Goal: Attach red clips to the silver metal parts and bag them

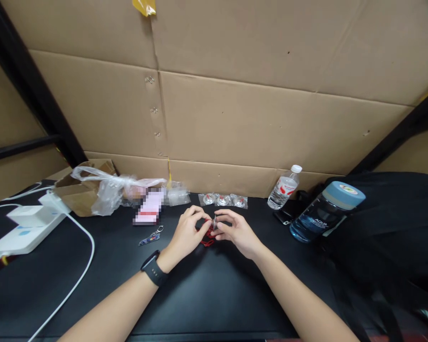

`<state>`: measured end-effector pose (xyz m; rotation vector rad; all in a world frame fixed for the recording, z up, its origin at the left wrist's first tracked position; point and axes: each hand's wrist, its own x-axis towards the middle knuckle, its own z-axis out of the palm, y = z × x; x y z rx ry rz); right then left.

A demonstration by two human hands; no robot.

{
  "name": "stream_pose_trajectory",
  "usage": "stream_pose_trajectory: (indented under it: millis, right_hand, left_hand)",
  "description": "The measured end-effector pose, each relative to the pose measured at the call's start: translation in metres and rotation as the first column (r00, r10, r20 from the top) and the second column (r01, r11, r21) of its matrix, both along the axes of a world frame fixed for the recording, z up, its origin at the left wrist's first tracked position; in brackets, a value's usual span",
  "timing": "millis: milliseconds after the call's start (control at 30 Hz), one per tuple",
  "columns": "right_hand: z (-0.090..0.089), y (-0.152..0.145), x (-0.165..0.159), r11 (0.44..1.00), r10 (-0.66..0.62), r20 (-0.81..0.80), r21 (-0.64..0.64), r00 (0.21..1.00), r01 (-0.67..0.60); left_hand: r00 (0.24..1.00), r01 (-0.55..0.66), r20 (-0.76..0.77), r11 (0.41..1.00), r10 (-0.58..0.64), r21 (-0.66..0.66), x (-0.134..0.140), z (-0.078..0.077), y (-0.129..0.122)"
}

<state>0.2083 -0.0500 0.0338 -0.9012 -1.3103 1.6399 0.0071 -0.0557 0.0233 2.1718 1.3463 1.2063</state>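
Note:
Close together over the middle of the black tabletop, both hands work at a small bundle. My left hand (pixel 190 230), with a dark watch (pixel 154 268) on its wrist, pinches a red cord (pixel 207 243), whose loop hangs below the fingers. Between the thumb and fingers of my right hand (pixel 238 232) is a thin silvery disc (pixel 215 223), turned nearly edge-on. The fingertips almost meet, and part of the cord is hidden behind them. Just beyond the hands lie several round metal pieces in clear packets (pixel 223 200). A small keychain (pixel 151 236) rests left of my left hand.
A phone (pixel 150 206), partly pixelated, lies near a plastic bag (pixel 110 194) and an open cardboard box (pixel 80 199). A white power strip (pixel 28 232) with cables is at left. To the right stand a water bottle (pixel 283 189), a blue-lidded bottle (pixel 323 213) and a black bag (pixel 392 237).

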Motion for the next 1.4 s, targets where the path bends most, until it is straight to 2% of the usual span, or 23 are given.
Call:
stream_pose_trajectory:
  millis: [167,333,433,533,633,733,867,1000,1167,1267,1333,1400]
  right_hand:
    - [-0.001,0.001,0.002,1.0,-0.007,0.041,-0.009,0.999,0.008]
    - [-0.004,0.004,0.004,0.997,-0.07,0.199,0.032,0.977,0.065]
    - [0.0,0.006,0.007,0.994,-0.098,0.235,0.078,0.967,0.081]
    - [0.006,0.007,0.011,0.989,-0.115,0.25,0.116,0.961,0.089]
    - [0.008,0.007,0.015,0.987,-0.122,0.266,0.138,0.956,0.087]
    - [0.009,0.007,0.017,0.985,-0.114,0.28,0.16,0.953,0.071]
    - [0.011,0.008,0.02,0.982,-0.11,0.283,0.182,0.953,0.059]
    - [0.015,0.008,0.023,0.976,-0.139,0.293,0.205,0.946,0.08]
    - [0.022,0.01,0.031,0.969,-0.159,0.269,0.227,0.95,0.098]
    - [0.028,0.012,0.039,0.963,-0.182,0.249,0.241,0.951,0.121]
    - [0.031,0.014,0.043,0.953,-0.208,0.236,0.267,0.949,0.142]
    - [0.032,0.016,0.046,0.943,-0.222,0.226,0.296,0.949,0.15]
  left_hand:
    - [1.0,-0.011,-0.017,1.0,0.011,0.017,-0.001,-0.004,0.003]
    - [0.966,0.048,-0.254,0.999,-0.04,0.025,-0.007,-0.003,0.006]
    - [0.89,-0.095,-0.438,0.991,0.127,0.095,-0.022,-0.007,0.014]
    - [0.758,-0.286,-0.573,0.948,0.312,0.139,-0.041,-0.017,0.025]
    - [0.685,-0.342,-0.653,0.934,0.324,0.105,-0.054,-0.026,0.033]
    - [0.68,-0.326,-0.666,0.94,0.307,0.101,-0.057,-0.027,0.034]
    - [0.696,-0.31,-0.624,0.933,0.355,0.185,-0.053,-0.018,0.031]
    - [0.767,-0.28,-0.519,0.924,0.378,0.26,-0.054,-0.009,0.032]
    - [0.901,-0.234,-0.297,0.932,0.315,0.277,-0.056,-0.001,0.035]
    - [0.965,-0.027,-0.251,0.975,0.083,0.22,-0.045,0.0,0.028]
    - [0.941,0.155,-0.328,0.971,-0.09,0.179,-0.034,0.0,0.021]
    - [0.888,0.268,-0.422,0.951,-0.182,0.152,-0.023,-0.002,0.014]
